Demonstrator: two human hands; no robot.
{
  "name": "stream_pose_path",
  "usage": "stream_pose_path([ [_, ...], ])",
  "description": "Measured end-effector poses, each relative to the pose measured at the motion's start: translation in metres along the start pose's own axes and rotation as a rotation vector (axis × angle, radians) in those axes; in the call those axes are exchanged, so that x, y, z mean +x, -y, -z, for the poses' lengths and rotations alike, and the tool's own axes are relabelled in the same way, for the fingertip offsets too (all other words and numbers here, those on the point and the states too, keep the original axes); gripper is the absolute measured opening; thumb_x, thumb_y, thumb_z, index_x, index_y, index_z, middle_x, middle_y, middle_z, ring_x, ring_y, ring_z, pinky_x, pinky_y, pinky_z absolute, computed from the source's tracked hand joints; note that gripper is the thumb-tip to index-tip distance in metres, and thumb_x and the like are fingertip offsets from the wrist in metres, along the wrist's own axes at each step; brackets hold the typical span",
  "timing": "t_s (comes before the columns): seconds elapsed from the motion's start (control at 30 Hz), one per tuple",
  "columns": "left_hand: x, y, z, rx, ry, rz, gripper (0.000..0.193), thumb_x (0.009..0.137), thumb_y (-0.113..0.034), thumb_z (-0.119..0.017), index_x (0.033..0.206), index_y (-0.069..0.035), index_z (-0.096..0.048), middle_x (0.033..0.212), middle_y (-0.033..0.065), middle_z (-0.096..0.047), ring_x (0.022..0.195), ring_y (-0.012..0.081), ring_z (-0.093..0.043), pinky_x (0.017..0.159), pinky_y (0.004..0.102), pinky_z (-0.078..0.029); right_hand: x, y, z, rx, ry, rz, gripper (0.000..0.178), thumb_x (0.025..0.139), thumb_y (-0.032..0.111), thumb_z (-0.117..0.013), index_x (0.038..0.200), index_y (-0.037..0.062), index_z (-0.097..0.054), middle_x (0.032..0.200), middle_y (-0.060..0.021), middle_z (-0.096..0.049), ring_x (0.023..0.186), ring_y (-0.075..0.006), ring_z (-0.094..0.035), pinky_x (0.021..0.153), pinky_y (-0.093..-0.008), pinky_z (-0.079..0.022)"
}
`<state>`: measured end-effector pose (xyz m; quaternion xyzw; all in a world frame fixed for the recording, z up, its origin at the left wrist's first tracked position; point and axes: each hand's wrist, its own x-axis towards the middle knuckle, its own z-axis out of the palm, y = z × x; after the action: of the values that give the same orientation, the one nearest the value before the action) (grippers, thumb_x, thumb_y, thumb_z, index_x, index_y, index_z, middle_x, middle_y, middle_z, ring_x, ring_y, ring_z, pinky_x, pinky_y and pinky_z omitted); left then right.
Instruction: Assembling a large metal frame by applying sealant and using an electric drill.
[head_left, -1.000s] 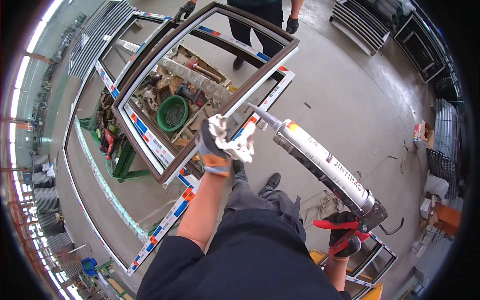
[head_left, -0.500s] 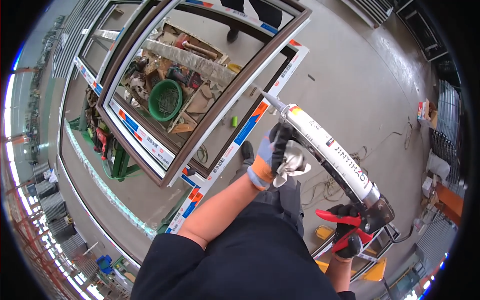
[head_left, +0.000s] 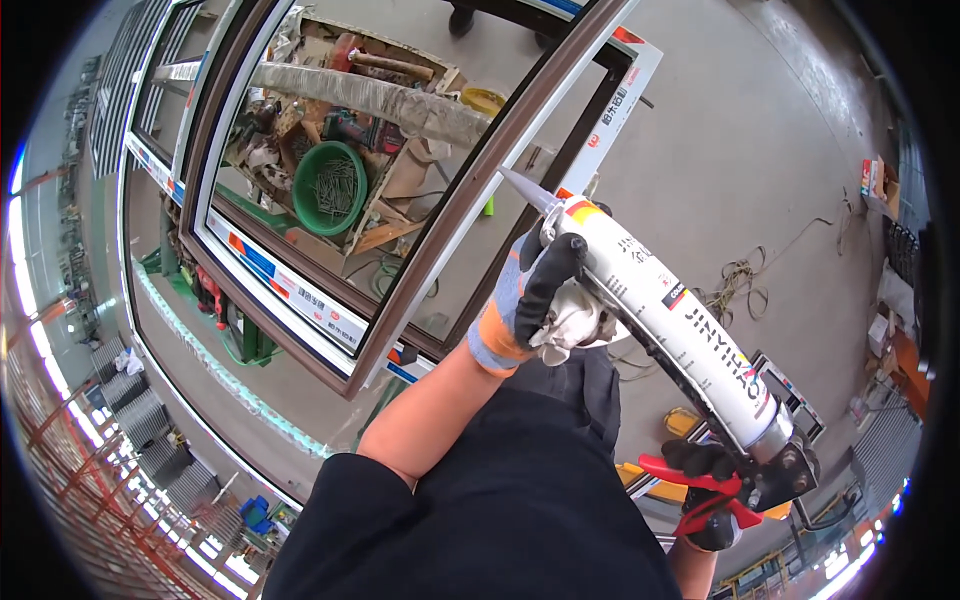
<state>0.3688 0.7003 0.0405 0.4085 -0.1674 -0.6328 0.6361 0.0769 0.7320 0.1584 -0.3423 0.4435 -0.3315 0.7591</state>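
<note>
Brown frame (head_left: 424, 270), one, lying over a taped frame (head_left: 612, 120); seen through its opening, a green bowl (head_left: 304, 188) of nails (head_left: 338, 188), a wrapped bar (head_left: 380, 100) and a hammer (head_left: 395, 68). In the way: the frame's near rail, running between the gun (head_left: 670, 320) and the bowl. On the floor at right, tangled cable (head_left: 742, 285) and, farther off, a box (head_left: 880, 188). Against half a second earlier: the brown frame appears lower and larger, the other person's legs are cut down to little more than a shoe (head_left: 461, 21) at the top edge, and the left hand (head_left: 535, 295) has risen to the gun's front end. Gun: in front of the person, right of the frame, nozzle (head_left: 528, 190) toward the upper left, long axis slanting down to handles (head_left: 690, 473) at lower right (nozzle tip overlaps the rail's edge in view; contact cannot be told). Left hand: gloved, bunched round a white rag (head_left: 572, 322), thumb against the gun's front. Right hand (head_left: 700, 460): black-gloved, wrapped round the handles.
</note>
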Motion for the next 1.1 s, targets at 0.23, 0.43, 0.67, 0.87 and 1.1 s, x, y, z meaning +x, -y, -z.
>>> stream_pose_path([
  [0.23,0.009,0.018,0.015,0.1,-0.128,0.035,0.039,0.097,-0.027,-0.051,0.121,0.003,-0.054,0.111,0.0139,-0.062,0.098,0.0226,-0.061,0.09,0.0331,-0.048,0.014,0.005,-0.026,0.007,-0.075,-0.04,0.051,0.068,0.045,-0.078,0.088,0.0104,-0.046,0.08,-0.008,-0.051,0.071,-0.0289,-0.055,0.074,-0.052,-0.046],
  [0.43,0.017,0.006,0.019,-0.098,-0.086,0.175,0.031,0.099,-0.021,-0.049,0.12,0.002,-0.054,0.109,0.0165,-0.062,0.097,0.0259,-0.062,0.086,0.0346,-0.05,0.026,0.011,-0.04,0.047,-0.146,-0.067,0.054,0.067,0.045,-0.079,0.092,0.0093,-0.046,0.081,-0.0085,-0.052,0.071,-0.029,-0.058,0.07,-0.0499,-0.048],
  [0.67,0.02,0.008,0.029,-0.016,-0.013,0.049,0.029,0.098,-0.019,-0.051,0.122,-0.003,-0.053,0.11,0.018,-0.061,0.097,0.0294,-0.062,0.085,0.0359,-0.051,0.021,0.004,-0.044,0.008,-0.166,0.007,0.055,0.069,0.046,-0.078,0.093,0.009,-0.046,0.081,-0.0096,-0.052,0.072,-0.0299,-0.058,0.069,-0.0498,-0.047],
  [0.87,0.018,0.012,0.029,0.427,0.026,-0.205,0.031,0.098,-0.021,-0.052,0.124,-0.003,-0.051,0.112,0.017,-0.059,0.095,0.028,-0.062,0.086,0.035,-0.05,0.02,0.008,-0.053,-0.016,-0.203,0.009,0.055,0.071,0.047,-0.077,0.094,0.0085,-0.045,0.082,-0.0104,-0.052,0.073,-0.0303,-0.057,0.07,-0.0503,-0.048],
  [1.1,0.019,-0.001,0.022,0.0,-0.054,0.043,0.036,0.101,-0.028,-0.046,0.12,0.002,-0.053,0.108,0.0128,-0.062,0.095,0.0204,-0.061,0.086,0.0329,-0.049,0.008,0.012,-0.05,-0.083,-0.185,-0.01,0.053,0.071,0.045,-0.074,0.095,0.0096,-0.044,0.084,-0.0095,-0.052,0.074,-0.0292,-0.056,0.073,-0.05,-0.045],
])
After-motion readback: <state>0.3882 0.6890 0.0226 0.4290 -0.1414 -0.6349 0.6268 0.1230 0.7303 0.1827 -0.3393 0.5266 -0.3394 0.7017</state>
